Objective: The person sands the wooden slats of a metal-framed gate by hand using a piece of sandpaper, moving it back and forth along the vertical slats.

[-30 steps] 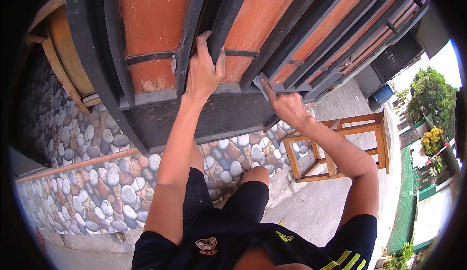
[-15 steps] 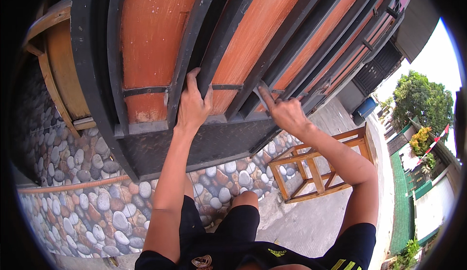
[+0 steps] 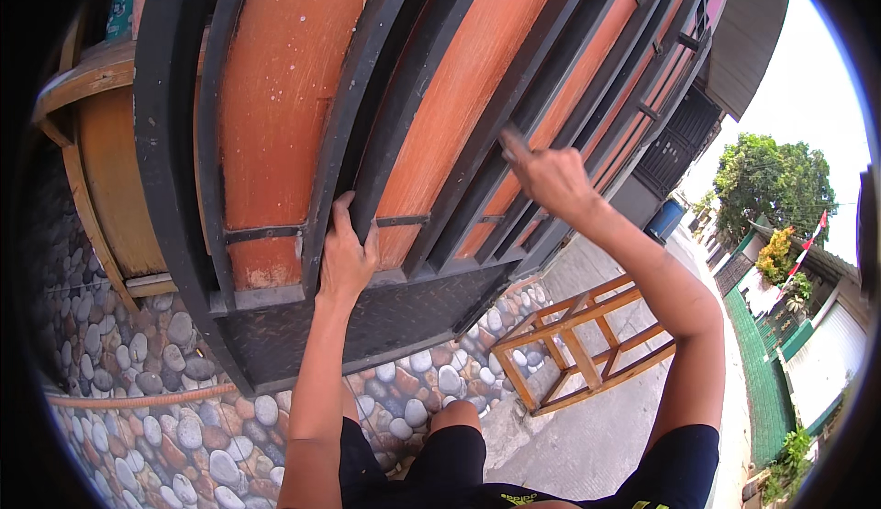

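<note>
A tall gate with dark metal bars and orange panels [image 3: 289, 114] stands in front of me. My left hand [image 3: 345, 257] is wrapped round the edge of one dark upright bar [image 3: 404, 123], low down near a thin cross strap. Farther right, my right hand [image 3: 551, 178] presses its fingertips to another dark bar [image 3: 491, 156], higher than the left hand. Its fingers are bent and slightly blurred. Under them is a small grey sheet, like sandpaper, mostly hidden now but plainer in the earlier frame.
A wooden frame [image 3: 587, 353] lies on the concrete to the right. Pebble-patterned flooring [image 3: 202, 445] spreads below the gate, with an orange hose [image 3: 138, 397] across it. At left stands a wooden piece of furniture [image 3: 115, 178]. A blue barrel [image 3: 665, 220] is beyond the gate.
My right hand has slid up along its bar, away from the gate's lower edge. The left hand keeps its place on the gate, while the whole view has shifted.
</note>
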